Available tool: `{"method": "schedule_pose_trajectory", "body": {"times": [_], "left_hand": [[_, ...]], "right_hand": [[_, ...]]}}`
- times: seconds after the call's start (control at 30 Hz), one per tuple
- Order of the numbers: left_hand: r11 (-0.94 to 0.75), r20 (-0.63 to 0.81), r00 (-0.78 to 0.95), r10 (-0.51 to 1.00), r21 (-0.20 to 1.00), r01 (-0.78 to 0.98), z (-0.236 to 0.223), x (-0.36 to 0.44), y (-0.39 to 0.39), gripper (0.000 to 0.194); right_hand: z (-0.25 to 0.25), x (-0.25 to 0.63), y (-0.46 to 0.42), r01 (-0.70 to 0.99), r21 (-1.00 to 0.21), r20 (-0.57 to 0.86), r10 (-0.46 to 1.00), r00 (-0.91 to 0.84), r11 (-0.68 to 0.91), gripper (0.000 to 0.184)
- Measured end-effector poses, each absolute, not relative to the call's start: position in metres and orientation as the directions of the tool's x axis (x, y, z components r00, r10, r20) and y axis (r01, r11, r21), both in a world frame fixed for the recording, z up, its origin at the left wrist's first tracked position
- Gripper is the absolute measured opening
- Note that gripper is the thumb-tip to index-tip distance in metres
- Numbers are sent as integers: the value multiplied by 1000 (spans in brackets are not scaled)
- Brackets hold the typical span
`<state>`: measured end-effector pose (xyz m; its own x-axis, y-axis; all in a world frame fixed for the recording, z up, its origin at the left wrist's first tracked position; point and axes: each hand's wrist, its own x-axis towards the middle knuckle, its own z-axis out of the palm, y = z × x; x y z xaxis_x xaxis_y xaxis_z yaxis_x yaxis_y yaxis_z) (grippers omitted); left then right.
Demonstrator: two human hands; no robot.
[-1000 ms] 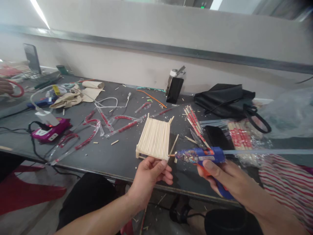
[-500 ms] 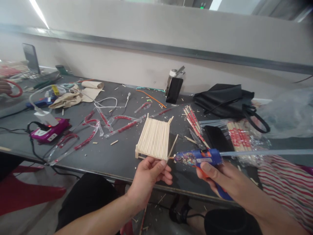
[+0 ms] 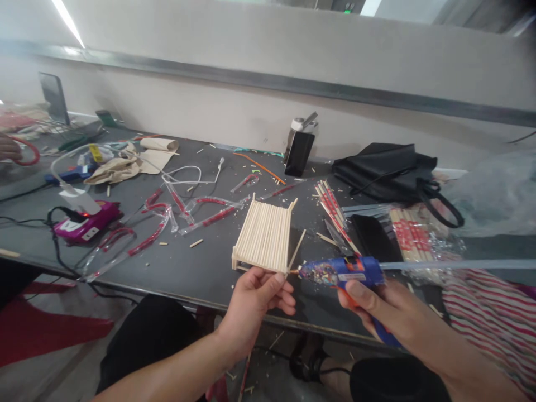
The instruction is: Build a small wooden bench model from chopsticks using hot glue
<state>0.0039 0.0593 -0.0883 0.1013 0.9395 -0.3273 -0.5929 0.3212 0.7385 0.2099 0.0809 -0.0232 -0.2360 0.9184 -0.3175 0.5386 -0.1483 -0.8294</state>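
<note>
A small frame of wooden sticks (image 3: 264, 234) rests near the table's front edge, its top a row of sticks laid side by side. My left hand (image 3: 255, 298) pinches its near right corner between thumb and fingers. In my right hand (image 3: 381, 307) is a blue hot glue gun (image 3: 345, 272), its orange trigger partly covered by the fingers. The gun's nozzle tip is at that same corner, close to my left fingertips; whether it touches the wood I cannot tell. A long clear glue stick (image 3: 456, 264) sticks out of the gun's rear.
Chopsticks with red wrappers (image 3: 335, 212) lie to the right, by a black bag (image 3: 385, 173). A phone (image 3: 299, 154) leans upright at the back. Torn wrappers (image 3: 209, 215) and a purple power strip (image 3: 87, 226) lie left. Another person's hand (image 3: 10, 149) shows at far left.
The glue gun and my right hand have shifted very slightly to the right and down at the rear. My left hand and the stick frame stay put.
</note>
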Motion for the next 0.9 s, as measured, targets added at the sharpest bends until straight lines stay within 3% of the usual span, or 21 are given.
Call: {"method": "schedule_pose_trajectory", "body": {"times": [0.9], "left_hand": [[327, -335, 102, 937, 732, -597, -88, 4, 59, 22]], "right_hand": [[-25, 214, 86, 545, -821, -350, 903, -248, -169, 54]]}}
